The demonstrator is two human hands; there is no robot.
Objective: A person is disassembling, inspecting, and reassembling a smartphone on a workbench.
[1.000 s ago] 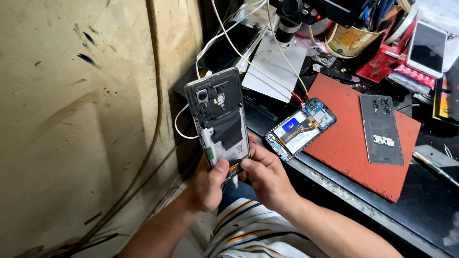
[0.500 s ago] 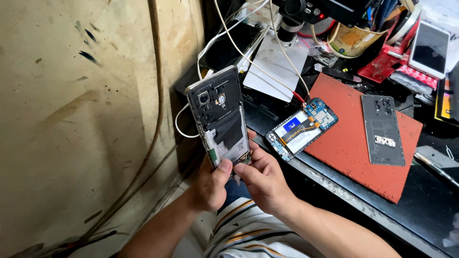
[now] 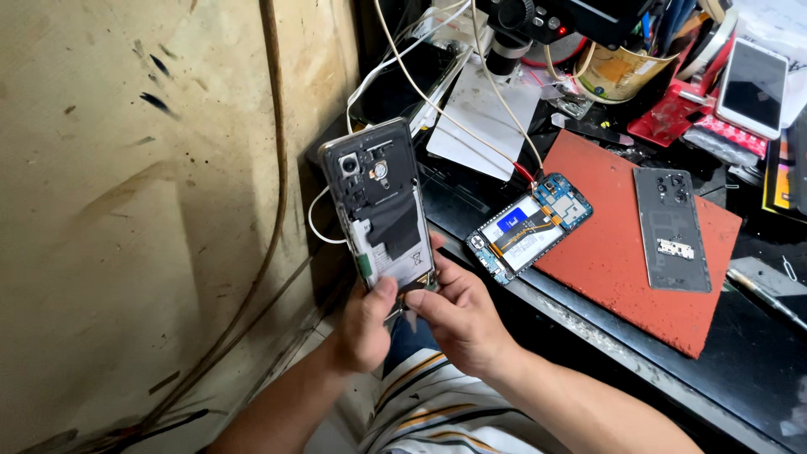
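Observation:
I hold an opened smartphone [image 3: 378, 206] upright, its back cover off, showing camera, black shielding and a white battery label. My left hand [image 3: 363, 324] grips its lower left edge with the thumb on the battery. My right hand [image 3: 458, 315] pinches the phone's bottom right corner with thumb and fingers. Both hands are off the left edge of the workbench, above my lap.
A second opened phone [image 3: 530, 229] with wires clipped to it lies on a red mat [image 3: 618, 252], beside a dark back cover [image 3: 672, 229]. Cables, a microscope [image 3: 513, 29], a tin of tools [image 3: 618, 71] and a white phone [image 3: 754, 88] crowd the bench. A stained wall [image 3: 126, 210] is at left.
The phone in my hands has shifted slightly up and left; my fingers have adjusted at its bottom edge. The bench items have not moved.

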